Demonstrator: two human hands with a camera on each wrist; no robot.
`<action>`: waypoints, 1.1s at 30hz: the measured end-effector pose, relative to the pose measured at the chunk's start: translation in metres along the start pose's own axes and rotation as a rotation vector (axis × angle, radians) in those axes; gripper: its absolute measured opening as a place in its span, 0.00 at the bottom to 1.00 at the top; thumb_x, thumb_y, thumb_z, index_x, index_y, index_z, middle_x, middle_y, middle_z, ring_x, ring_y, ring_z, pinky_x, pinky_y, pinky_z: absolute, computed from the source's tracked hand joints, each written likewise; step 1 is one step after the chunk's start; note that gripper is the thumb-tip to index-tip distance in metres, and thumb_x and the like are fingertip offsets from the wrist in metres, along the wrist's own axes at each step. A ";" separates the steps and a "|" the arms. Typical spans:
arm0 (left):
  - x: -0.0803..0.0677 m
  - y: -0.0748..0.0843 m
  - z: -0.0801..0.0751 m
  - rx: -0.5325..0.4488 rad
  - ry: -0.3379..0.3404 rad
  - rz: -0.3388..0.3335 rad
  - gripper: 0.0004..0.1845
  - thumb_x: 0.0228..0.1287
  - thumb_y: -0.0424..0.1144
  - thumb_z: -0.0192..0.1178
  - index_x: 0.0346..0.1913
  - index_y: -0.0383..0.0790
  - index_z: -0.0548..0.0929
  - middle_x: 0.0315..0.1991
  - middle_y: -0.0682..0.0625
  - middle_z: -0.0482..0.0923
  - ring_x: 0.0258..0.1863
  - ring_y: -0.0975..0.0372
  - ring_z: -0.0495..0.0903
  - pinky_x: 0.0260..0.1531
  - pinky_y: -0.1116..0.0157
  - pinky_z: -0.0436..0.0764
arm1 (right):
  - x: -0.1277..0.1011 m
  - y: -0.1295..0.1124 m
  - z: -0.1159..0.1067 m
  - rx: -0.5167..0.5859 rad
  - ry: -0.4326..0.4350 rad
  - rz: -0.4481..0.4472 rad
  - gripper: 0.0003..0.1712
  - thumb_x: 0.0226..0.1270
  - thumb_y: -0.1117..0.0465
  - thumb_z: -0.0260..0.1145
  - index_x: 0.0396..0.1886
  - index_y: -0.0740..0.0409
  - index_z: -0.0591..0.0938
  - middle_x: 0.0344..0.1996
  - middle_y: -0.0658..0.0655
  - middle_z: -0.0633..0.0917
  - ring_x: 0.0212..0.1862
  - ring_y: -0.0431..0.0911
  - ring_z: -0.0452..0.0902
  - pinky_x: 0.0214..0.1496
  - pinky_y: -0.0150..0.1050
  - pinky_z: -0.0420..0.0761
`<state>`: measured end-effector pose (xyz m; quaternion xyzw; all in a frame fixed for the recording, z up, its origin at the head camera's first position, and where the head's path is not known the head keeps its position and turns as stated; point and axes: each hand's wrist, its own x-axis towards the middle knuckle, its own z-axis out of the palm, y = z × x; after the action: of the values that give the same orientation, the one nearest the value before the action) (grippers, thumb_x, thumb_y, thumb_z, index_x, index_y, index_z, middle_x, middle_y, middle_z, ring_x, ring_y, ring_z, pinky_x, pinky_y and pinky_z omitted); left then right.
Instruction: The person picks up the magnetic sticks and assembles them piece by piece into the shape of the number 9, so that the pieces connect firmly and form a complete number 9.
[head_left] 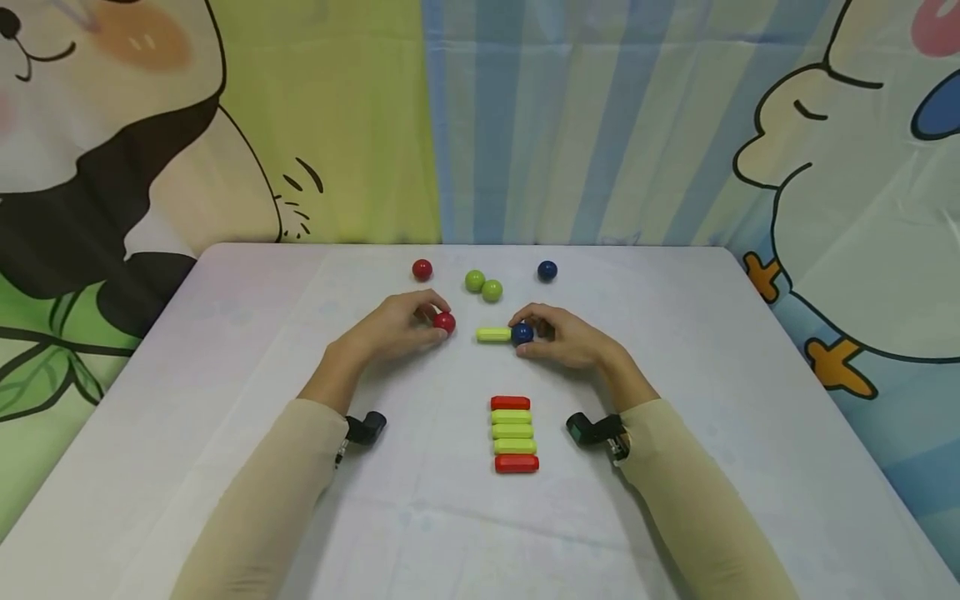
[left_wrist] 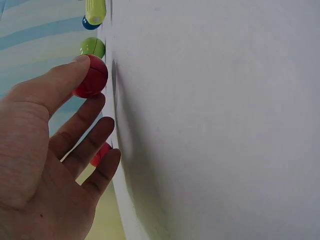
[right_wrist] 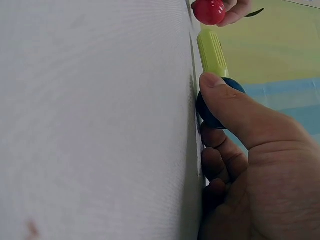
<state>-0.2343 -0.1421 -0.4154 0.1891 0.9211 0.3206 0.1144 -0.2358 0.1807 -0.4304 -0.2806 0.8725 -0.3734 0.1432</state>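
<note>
My left hand [head_left: 429,320] pinches a red ball [head_left: 444,322] between thumb and fingers on the white table [head_left: 697,417]; the left wrist view shows the thumb on this red ball [left_wrist: 92,76]. My right hand [head_left: 536,334] grips a blue ball [head_left: 522,333], with the thumb over the ball [right_wrist: 214,107] in the right wrist view. A yellow-green stick [head_left: 492,335] lies on the table with its right end touching the blue ball. The stick [right_wrist: 212,52] points toward the red ball [right_wrist: 209,11], with a small gap between them.
Farther back lie a red ball [head_left: 422,269], two green balls [head_left: 475,281] [head_left: 492,290] touching each other, and a blue ball [head_left: 547,270]. A row of sticks sits near me: red [head_left: 510,403], three yellow-green [head_left: 513,431], red [head_left: 517,463]. Cartoon curtains hang behind.
</note>
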 end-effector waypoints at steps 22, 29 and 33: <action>0.004 0.019 0.019 -0.030 -0.050 0.013 0.20 0.67 0.42 0.69 0.59 0.56 0.77 0.51 0.52 0.81 0.55 0.56 0.77 0.63 0.53 0.76 | 0.000 -0.001 0.002 0.003 0.015 0.034 0.22 0.69 0.55 0.73 0.61 0.47 0.80 0.45 0.54 0.78 0.47 0.50 0.70 0.51 0.44 0.70; 0.006 0.019 0.021 -0.010 -0.046 0.027 0.20 0.68 0.43 0.68 0.59 0.54 0.76 0.52 0.52 0.82 0.56 0.57 0.77 0.66 0.52 0.74 | 0.001 0.000 0.002 0.023 0.013 0.015 0.22 0.69 0.56 0.73 0.60 0.49 0.80 0.44 0.54 0.79 0.46 0.50 0.71 0.51 0.44 0.71; 0.009 0.017 0.024 -0.018 -0.040 0.042 0.22 0.67 0.44 0.68 0.62 0.52 0.77 0.53 0.51 0.81 0.56 0.57 0.77 0.66 0.52 0.73 | 0.000 0.002 0.002 0.022 0.020 0.017 0.21 0.69 0.56 0.73 0.60 0.48 0.80 0.44 0.54 0.79 0.46 0.50 0.71 0.51 0.44 0.71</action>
<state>-0.2297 -0.1128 -0.4235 0.2138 0.9115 0.3272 0.1279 -0.2358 0.1804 -0.4334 -0.2678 0.8721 -0.3847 0.1407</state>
